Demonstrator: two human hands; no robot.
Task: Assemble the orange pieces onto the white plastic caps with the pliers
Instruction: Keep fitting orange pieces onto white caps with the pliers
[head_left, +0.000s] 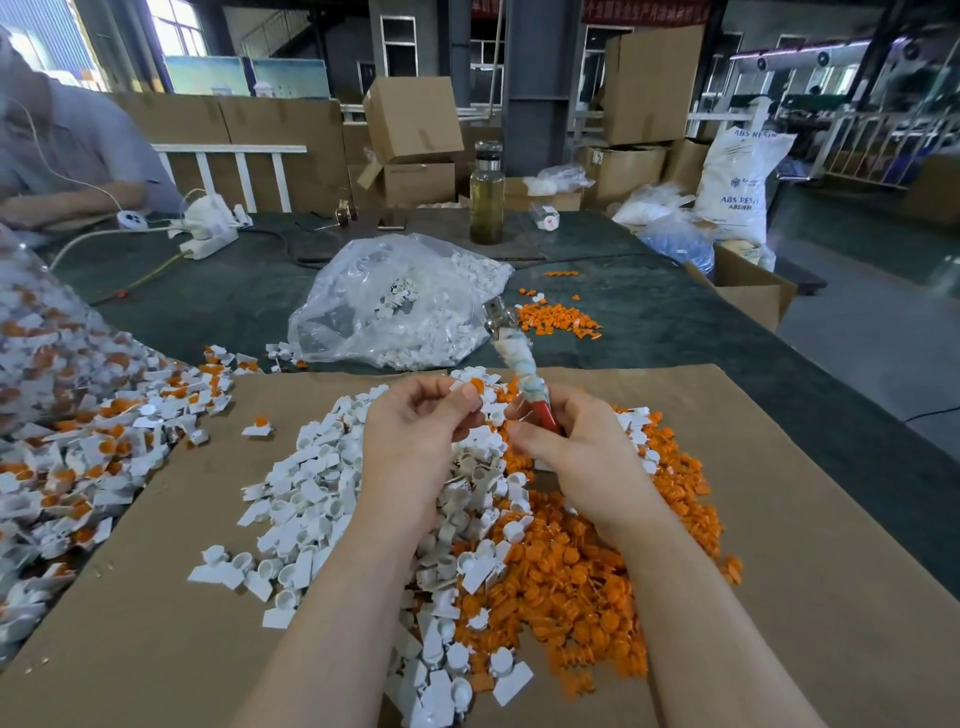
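Far left, on the dark table, a heap of finished caps (78, 457), white with orange set in, spills toward the cardboard sheet (779, 597). Another person sits at the far left corner.

Centre left, on the cardboard: loose white caps (306, 499) in a broad pile. A clear bag (395, 306) of more white parts lies beyond, on the table.

Centre: left hand (415, 431) raised over the pile, fingers curled, thumb and forefinger pinching a white cap with an orange piece (477, 385) sitting at its top. Whether the piece is seated or only resting, cannot tell.

Just right of it: right hand (576, 447) wrapped round the red grip of the pliers (519, 364). Tool's long axis runs from the hand up and away, leaning slightly left; metal head points far, above the bag's right edge. Handle is bound in pale wrapping.

Key relation: pinched cap sits just left of the pliers' shaft, near the grip, well short of the head. Judgement: head must swing back and down toward the left fingertips, or the left hand must lift the cap to it. Hands nearly touch.

Right: orange pieces (597, 571) heaped on the cardboard; a smaller scatter lies far right on the table. Bottle (487, 200) far centre.
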